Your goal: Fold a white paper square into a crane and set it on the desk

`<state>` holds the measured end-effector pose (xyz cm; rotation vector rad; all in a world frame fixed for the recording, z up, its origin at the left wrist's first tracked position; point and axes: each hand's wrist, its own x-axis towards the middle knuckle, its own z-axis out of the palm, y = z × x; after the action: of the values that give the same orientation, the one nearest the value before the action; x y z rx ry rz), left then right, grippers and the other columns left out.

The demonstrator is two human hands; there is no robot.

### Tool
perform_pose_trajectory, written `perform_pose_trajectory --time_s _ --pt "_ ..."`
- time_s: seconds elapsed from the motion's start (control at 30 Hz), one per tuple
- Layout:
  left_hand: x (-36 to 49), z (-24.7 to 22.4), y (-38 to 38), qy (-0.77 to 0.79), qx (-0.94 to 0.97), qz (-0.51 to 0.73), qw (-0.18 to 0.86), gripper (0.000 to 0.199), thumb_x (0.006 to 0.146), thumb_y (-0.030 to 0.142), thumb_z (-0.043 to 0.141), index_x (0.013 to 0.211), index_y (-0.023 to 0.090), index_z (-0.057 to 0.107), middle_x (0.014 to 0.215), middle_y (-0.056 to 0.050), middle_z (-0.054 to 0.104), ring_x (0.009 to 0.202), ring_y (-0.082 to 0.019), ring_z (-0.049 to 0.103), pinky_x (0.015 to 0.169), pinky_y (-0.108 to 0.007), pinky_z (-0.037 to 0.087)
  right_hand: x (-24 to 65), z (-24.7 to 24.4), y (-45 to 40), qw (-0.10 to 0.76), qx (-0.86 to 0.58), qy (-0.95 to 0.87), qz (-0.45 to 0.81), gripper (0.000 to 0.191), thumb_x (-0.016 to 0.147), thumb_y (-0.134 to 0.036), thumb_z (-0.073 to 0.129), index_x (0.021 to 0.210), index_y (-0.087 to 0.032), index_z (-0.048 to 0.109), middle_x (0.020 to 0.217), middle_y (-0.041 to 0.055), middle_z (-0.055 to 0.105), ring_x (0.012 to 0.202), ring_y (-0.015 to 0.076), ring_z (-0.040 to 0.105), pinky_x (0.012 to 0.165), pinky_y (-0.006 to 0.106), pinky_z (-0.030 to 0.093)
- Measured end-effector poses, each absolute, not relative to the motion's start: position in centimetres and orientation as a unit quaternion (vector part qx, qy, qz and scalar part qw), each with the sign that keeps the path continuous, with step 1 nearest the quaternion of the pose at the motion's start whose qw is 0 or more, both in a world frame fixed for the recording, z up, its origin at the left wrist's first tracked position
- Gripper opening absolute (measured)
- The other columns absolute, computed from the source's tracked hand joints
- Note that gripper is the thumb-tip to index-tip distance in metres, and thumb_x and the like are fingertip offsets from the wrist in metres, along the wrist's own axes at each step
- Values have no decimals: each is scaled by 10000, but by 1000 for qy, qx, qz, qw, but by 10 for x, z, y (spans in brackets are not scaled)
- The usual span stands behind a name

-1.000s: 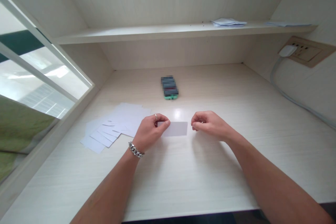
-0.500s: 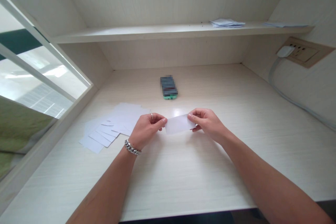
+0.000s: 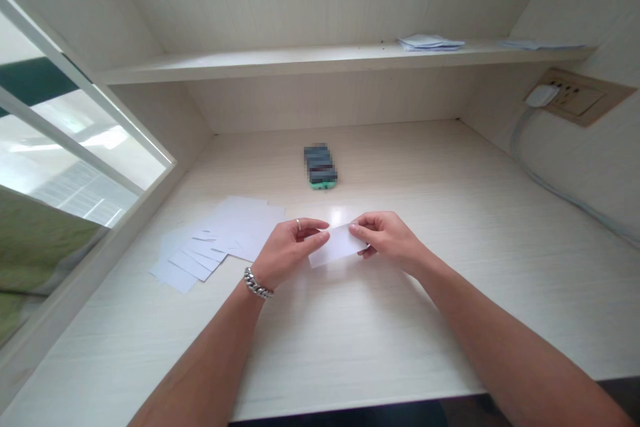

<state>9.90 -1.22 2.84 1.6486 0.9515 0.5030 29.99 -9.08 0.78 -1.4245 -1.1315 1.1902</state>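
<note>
A small white slip of paper (image 3: 334, 248) is held a little above the desk, tilted, with its lower left corner free. My right hand (image 3: 387, 239) pinches its right end, thumb on top and fingers behind. At the upper left edge, my left hand (image 3: 290, 250) has its thumb over the paper. The left index finger is stretched out a little above that thumb; the other left fingers are mostly hidden. Left of my hands, several white paper pieces (image 3: 240, 220) lie spread and overlapping on the desk.
A dark, pixelated object with a green end (image 3: 323, 183) lies on the pale desk (image 3: 390, 340) beyond my hands. Folded papers (image 3: 431, 43) rest on the shelf (image 3: 280, 61) above. A white plug (image 3: 543, 95) sits in the right wall's socket, its cable trailing down.
My left hand has slid right along the paper, and its index finger has lifted away from the thumb. The paper has shifted slightly left and down and tilts more.
</note>
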Motion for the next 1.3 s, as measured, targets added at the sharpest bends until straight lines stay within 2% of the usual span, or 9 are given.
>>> perform_pose_trajectory --time_s 0.23,0.37,0.47,0.63,0.73,1.07,1.3 --pt "101 21 -12 410 657 263 576 301 709 365 738 879 122 685 835 -76 712 710 -165 629 597 -257 461 299 12 -91 513 -535 -385 550 419 867 -536 566 891 -131 671 763 74 679 625 134 654 581 250 562" --pt "99 19 -11 411 642 262 592 277 718 344 740 861 124 652 779 -57 692 667 -144 613 570 -242 450 297 11 -92 488 -531 -435 539 295 817 -422 674 892 -137 696 829 71 693 672 127 652 630 251 555" --pt "99 20 -12 397 650 250 597 254 710 323 751 829 130 638 762 -42 681 664 -138 610 579 -240 455 296 10 -93 475 -535 -457 528 217 801 -342 690 870 -137 701 770 50 686 655 124 646 626 252 548" --pt "101 20 -15 360 678 221 602 284 746 332 729 939 130 674 863 -76 723 732 -167 649 627 -262 483 293 10 -95 442 -537 -478 536 207 807 -325 675 868 -130 711 746 58 701 618 131 648 598 264 538" --pt "102 20 -17 355 671 221 612 277 748 326 730 934 124 696 848 -79 734 720 -171 657 610 -258 481 290 10 -96 436 -536 -480 540 197 799 -317 683 866 -135 720 748 58 705 638 142 664 612 272 545" --pt "104 23 -20 358 593 269 669 223 680 244 789 880 147 776 742 -54 741 603 -129 611 522 -217 440 287 10 -94 500 -494 -400 588 265 734 -260 743 984 -176 761 633 24 708 594 125 671 599 241 536" --pt "103 23 -21 320 601 309 664 51 686 205 752 716 178 785 683 -37 716 596 -123 586 515 -212 413 288 11 -96 535 -441 -366 621 200 696 -214 764 891 -169 777 644 46 727 592 138 682 586 235 529"
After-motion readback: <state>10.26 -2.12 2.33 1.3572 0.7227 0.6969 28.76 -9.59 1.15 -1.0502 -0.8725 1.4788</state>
